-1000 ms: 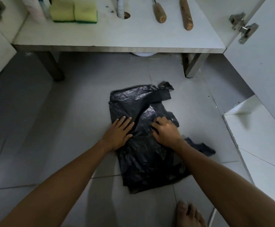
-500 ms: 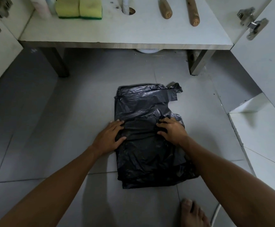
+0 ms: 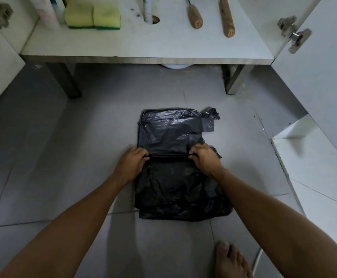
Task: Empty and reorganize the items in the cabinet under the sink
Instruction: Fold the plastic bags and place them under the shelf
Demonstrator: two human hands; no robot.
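A flattened black plastic bag [image 3: 171, 133] lies on the grey tiled floor in front of the open cabinet. My left hand [image 3: 130, 163] pinches the bag's left side at a raised crease across its middle. My right hand [image 3: 203, 159] pinches the same crease at the right side. The crease runs taut between the two hands. The bag's handle flap sticks out at the far right corner.
The cabinet floor [image 3: 163, 43] holds two yellow-green sponges [image 3: 92, 16], a white pipe [image 3: 148, 11], two wooden handles [image 3: 195, 17] and bottles at the far left. Open white doors [image 3: 320, 63] stand on both sides. My bare foot [image 3: 231, 259] rests at the lower right.
Both hands went from pressing flat on the bag to pinching a fold across its middle. The bag has become squarer and smoother, and the view has shifted slightly.
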